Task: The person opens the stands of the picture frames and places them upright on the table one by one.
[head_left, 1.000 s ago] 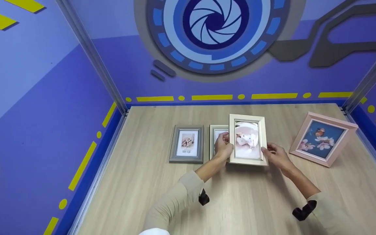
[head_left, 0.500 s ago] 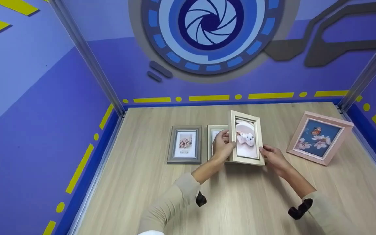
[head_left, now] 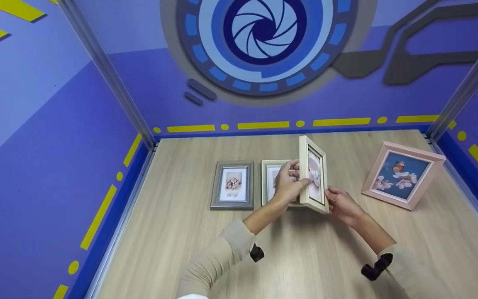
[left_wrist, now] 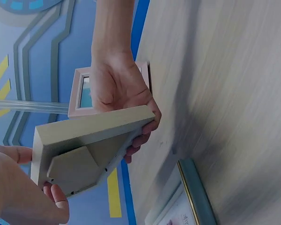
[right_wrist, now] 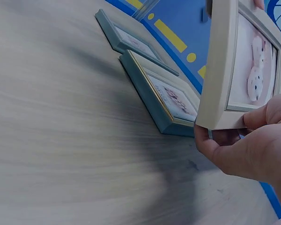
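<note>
We have free tabletop (head_left: 305, 261) on the near side | left grip (head_left: 286, 185) and held cream frame (head_left: 315, 176) partly bar us from the gold frame (head_left: 270, 178) | narrow slit between that and the grey frame (head_left: 232, 185) | open gap from right grip (head_left: 344, 206) to pink frame (head_left: 403, 175)

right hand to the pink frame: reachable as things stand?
Probably yes, once it lets go: the right hand is gripping the cream frame, but nothing visible blocks its way to the pink frame.
</note>
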Demonstrator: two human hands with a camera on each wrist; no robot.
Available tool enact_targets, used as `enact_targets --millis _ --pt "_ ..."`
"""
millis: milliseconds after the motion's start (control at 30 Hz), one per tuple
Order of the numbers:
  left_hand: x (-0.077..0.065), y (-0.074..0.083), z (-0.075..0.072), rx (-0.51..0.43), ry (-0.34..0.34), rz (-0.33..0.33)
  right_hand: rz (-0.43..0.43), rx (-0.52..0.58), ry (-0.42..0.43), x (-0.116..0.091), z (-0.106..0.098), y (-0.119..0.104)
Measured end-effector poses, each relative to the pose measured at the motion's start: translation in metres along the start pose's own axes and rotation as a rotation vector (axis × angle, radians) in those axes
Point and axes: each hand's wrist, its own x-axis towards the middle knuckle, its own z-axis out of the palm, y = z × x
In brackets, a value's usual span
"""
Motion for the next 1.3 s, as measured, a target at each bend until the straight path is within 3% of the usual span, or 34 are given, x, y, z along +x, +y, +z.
enact_targets --millis 233,500,733,833,967,1300 --pt "-0.002 0.001 0.006 -0.002 -0.06 0.08 -0.024 0.164 -0.077 -0.001 0.004 0.003" --pt "-0.002 -0.006 -0.002 -0.035 -0.218 0.136 -0.045 0.268 -0.126 0.003 0.009 0.008" --pt "-0.002 -0.012 -0.012 -0.049 -0.456 0.06 -0.034 0.278 -0.1 0.001 0.006 0.007" --pt "-0.002 -0.015 -0.011 -0.057 -0.528 0.042 -0.034 0.262 -0.107 -0.002 -0.001 0.005" --pt "-0.002 -0.02 -0.011 -0.068 -0.586 0.011 -0.036 0.251 -0.103 -0.005 -0.005 0.003" --pt "-0.003 -0.026 -0.018 -0.061 -0.644 -0.013 -0.048 0.297 -0.113 -0.002 -0.002 0.006"
